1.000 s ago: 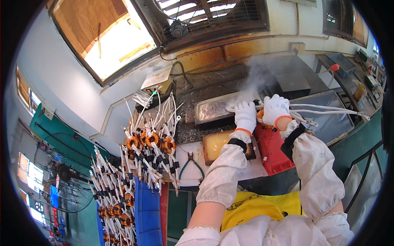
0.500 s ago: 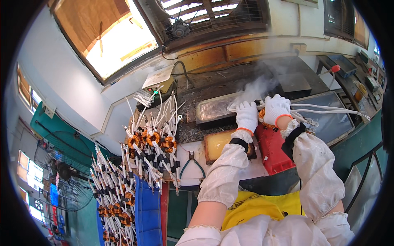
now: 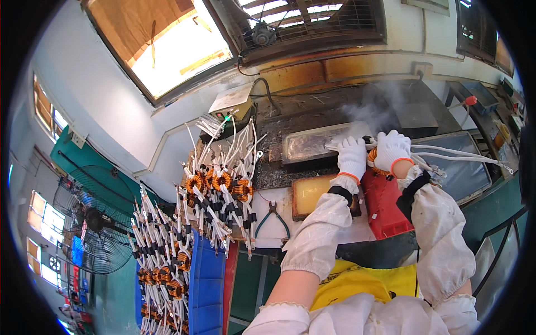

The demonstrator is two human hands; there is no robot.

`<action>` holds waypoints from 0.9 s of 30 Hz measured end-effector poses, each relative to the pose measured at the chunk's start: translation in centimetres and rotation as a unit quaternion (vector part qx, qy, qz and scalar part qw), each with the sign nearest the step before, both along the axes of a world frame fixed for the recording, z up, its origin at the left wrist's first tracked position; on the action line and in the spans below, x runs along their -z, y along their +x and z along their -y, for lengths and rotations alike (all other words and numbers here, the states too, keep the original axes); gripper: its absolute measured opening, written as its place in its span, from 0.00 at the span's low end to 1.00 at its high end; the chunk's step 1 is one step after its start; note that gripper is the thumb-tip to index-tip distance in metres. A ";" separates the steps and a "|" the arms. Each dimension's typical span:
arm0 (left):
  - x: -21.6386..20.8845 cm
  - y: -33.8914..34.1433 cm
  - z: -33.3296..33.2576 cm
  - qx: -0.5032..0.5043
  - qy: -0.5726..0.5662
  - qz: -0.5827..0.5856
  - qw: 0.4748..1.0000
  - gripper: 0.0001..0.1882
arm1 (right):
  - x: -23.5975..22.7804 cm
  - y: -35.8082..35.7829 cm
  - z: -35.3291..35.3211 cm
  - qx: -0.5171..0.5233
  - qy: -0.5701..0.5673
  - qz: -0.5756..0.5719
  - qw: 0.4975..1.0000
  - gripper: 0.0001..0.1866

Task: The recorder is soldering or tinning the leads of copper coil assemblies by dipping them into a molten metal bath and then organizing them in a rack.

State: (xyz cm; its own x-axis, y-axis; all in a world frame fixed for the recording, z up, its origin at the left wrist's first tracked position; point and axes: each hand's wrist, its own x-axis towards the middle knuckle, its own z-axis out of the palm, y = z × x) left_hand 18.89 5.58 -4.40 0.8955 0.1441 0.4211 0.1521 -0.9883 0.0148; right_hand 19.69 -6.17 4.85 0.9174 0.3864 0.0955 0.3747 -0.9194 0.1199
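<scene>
Both my hands wear white gloves and grip one wire-wound ring coil (image 3: 372,161). My left hand (image 3: 352,156) is closed round the coil's leads, whose tips point at the right end of a metal solder pot (image 3: 296,147). Smoke rises there and partly hides the tips. My right hand (image 3: 393,151) is closed over the copper-coloured ring itself. Its other white leads (image 3: 460,156), ending in metal lugs, stretch off to the right above a grey tray (image 3: 460,144). Below my hands lies a red plastic bin (image 3: 385,215).
A block of yellowish material in a tray (image 3: 312,198) sits nearer me, with pliers (image 3: 272,215) to its left. Several similar coils (image 3: 221,180) are heaped at the left, more hanging over a blue crate (image 3: 206,285). A power box (image 3: 231,103) and a fan (image 3: 95,220) stand beyond.
The whole view has shifted, so the bench appears farther right. Both hands keep their hold on the coil at the pot's right end. The smoke has changed shape.
</scene>
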 end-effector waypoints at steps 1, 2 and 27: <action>0.0 0.0 0.0 -0.001 0.000 0.001 1.000 0.12 | 0.0 0.0 0.0 0.008 -0.008 0.004 1.000 0.31; -0.1 0.0 0.0 0.009 -0.005 -0.013 1.000 0.12 | 0.0 -0.1 0.0 -0.001 0.000 0.001 1.000 0.31; 0.3 0.2 1.5 -0.002 0.038 0.048 0.998 0.15 | 0.7 -2.2 2.5 0.004 0.090 0.033 0.995 0.24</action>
